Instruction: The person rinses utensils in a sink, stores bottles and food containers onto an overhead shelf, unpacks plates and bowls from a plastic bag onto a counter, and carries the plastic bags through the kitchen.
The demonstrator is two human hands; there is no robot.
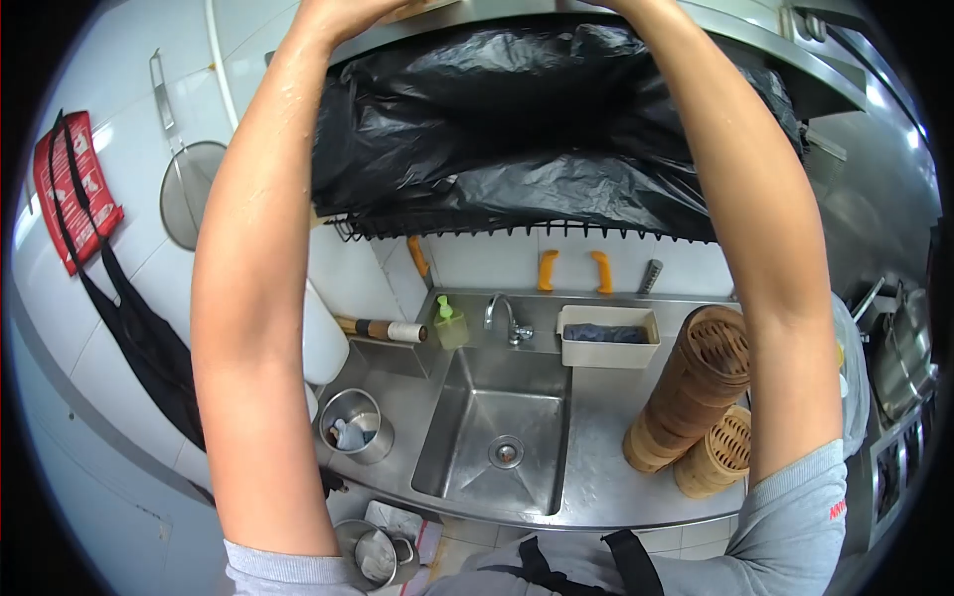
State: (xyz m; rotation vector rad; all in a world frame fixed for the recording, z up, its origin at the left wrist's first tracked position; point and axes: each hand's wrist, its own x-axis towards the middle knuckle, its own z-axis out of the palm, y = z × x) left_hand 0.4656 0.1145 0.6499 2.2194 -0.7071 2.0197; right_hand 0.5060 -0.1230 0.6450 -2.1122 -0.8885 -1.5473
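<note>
Both arms are raised to the top edge of the view. My left hand (350, 12) shows only in part, near a tan object (422, 10) at the shelf (477, 14); its fingers are cut off. Of my right hand (624, 4), just the part by the wrist shows at the top edge, right of centre. What either hand holds, if anything, is hidden. Black plastic sheeting (497, 119) spreads below the shelf between my forearms, over a black wire rack (556, 228).
Below are a steel sink (497, 427), a tap (509, 318), a green soap bottle (450, 323), a beige bin (608, 353), stacked bamboo steamers (691, 387) and a steel pot (356, 425). A strainer (189, 194) and red pouch (75, 189) hang at left.
</note>
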